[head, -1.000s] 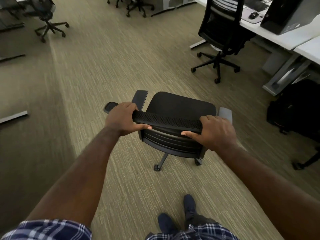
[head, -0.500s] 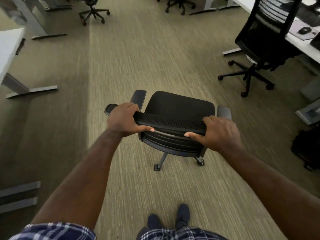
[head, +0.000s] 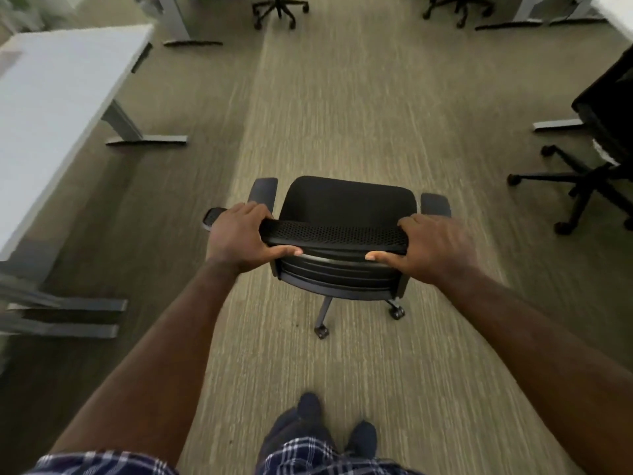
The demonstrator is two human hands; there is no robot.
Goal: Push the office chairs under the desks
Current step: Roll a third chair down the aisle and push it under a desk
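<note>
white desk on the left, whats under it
Under the white desk only its grey legs and flat feet on the carpet show, no chair. The desktop covers the rest.

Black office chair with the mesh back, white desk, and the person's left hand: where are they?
black office chair (head: 349,200), head view, on the seat cushion.
white desk (head: 61,84), head view, on the bare desktop.
left hand (head: 239,240), head view, on its back.

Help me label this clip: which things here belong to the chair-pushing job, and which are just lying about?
Job: office chair, gripped at its backrest by left hand and right hand; white desk.
Just about: chair at right; far chair base.
</note>
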